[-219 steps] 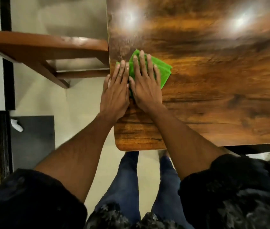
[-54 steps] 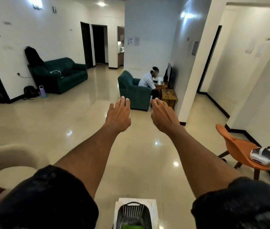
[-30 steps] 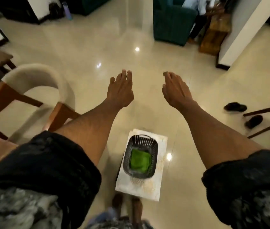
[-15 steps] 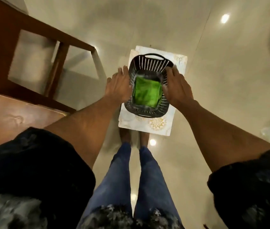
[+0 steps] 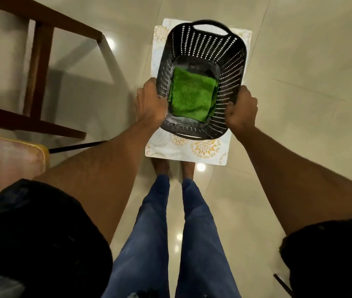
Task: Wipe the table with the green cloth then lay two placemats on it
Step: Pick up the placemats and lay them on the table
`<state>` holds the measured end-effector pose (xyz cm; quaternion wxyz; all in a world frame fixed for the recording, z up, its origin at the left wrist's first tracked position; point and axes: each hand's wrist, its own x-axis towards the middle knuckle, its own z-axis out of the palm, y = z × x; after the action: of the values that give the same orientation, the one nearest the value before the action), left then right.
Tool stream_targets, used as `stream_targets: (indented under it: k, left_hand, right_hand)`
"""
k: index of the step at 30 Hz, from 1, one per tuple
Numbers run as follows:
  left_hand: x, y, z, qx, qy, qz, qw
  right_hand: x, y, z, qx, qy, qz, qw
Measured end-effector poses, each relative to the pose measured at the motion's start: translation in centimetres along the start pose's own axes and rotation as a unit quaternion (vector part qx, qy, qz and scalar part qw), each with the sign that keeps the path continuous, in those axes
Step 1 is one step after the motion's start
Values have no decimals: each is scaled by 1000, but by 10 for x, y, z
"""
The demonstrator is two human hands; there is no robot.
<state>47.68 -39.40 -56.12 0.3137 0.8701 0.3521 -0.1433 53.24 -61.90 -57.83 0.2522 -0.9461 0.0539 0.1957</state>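
**poster1:** Left hand [image 5: 151,102] is wrapped over the left rim of the black basket [image 5: 231,67], fingers curled onto the slotted wall. Right hand [image 5: 241,108] is clamped on the opposite rim the same way. So the basket is gripped from both sides, down near its end closest to the body.

**poster2:** And the green cloth [image 5: 192,97]?

**poster1:** It's lying folded flat on the basket floor, right between the two hands. No hand is touching it. The wiping looks finished with, judging by where the cloth is parked.

**poster2:** Then the placemats are what's left. Where are they seen?

**poster1:** A pale placemat [image 5: 192,151] with gold floral prints is spread on the floor directly under the basket, sticking out at the near and far ends. Whether it's one mat or two stacked can't be told. Its long axis runs away from the body, same as the basket's.

**poster2:** So the mat is pinned until the basket is shifted?

**poster1:** Pretty much. It sits below both hands, roughly equally near each. The counter [image 5: 9,155] is only caught as a corner at the left, beside a wooden chair frame [image 5: 39,67], so the mat would probably need to be carried leftward.
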Motion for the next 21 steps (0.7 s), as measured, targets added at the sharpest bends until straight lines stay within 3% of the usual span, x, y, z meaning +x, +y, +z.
stream_targets:
  k: [5, 7, 9, 13, 17, 21]
  left_hand:
    - [-18, 34, 11, -118, -42, 82, 989]
    - [-28, 38, 24, -172, -54, 73, 981]
    - [-32, 30, 32, -176, -38, 31, 983]
    - [-24, -28, 42, -103, -4, -133, 986]
    - [-24, -89, 52, -75, -53, -277, 956]
    - [-42, -112, 66, -154, -109, -327, 926]
  right_hand:
    - [1, 35, -34, 53, 135, 79, 986]
    - [6, 62, -54, 54, 178, 105, 977]
    - [6, 90, -73, 41, 207, 112, 971]
    - [-2, 147, -101, -7, 219, 156, 963]
    - [-11, 190, -101, 10, 239, 206, 949]
    - [-27, 205, -90, 38, 240, 241, 940]
